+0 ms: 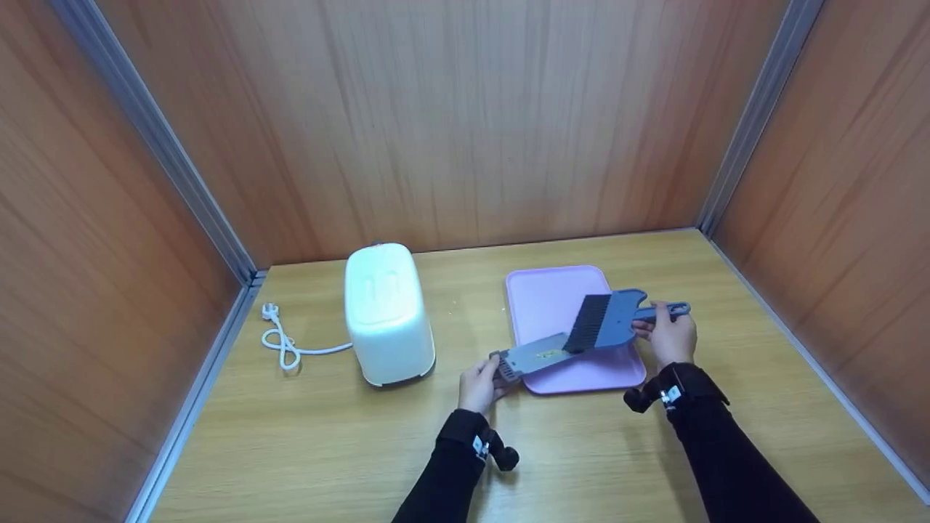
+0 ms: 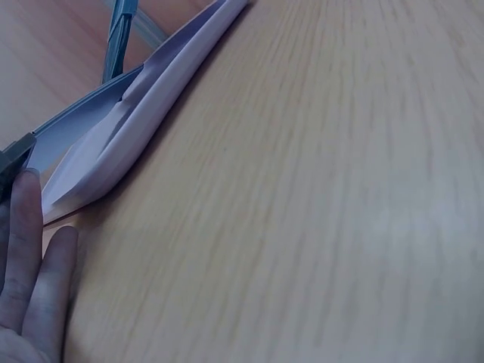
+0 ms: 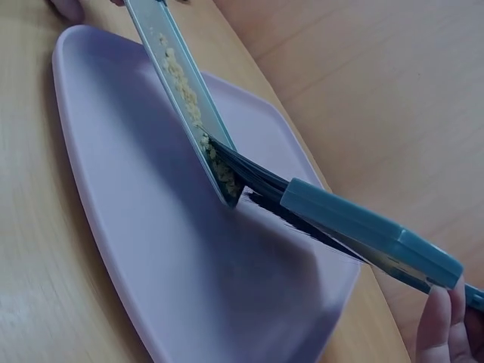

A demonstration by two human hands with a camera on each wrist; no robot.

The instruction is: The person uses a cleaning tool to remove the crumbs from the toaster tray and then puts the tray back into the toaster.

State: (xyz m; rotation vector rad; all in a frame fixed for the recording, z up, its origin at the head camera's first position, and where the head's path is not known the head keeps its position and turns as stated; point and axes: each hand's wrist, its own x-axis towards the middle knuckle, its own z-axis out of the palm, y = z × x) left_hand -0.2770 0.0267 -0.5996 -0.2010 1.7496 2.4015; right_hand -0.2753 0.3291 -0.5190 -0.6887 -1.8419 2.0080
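Observation:
My left hand (image 1: 479, 385) pinches one end of a long, narrow grey crumb tray (image 1: 536, 356), which slants over a pink-purple plastic tray (image 1: 548, 298). Yellowish crumbs (image 3: 181, 83) lie along the crumb tray's channel in the right wrist view. In my right hand (image 1: 672, 340) is the handle of a blue-grey brush (image 1: 619, 316). Its dark bristles (image 3: 249, 170) touch the crumb tray near the free end, among the crumbs. In the left wrist view, fingers (image 2: 26, 242) reach up to the crumb tray's end.
Left of the purple tray stands a white, rounded toaster-like appliance (image 1: 389, 312). Its white cord (image 1: 323, 351) runs left to a plug (image 1: 270, 311) lying on the wooden table (image 1: 327, 443). Wood-grain panels (image 1: 465, 131) enclose the table at the back and both sides.

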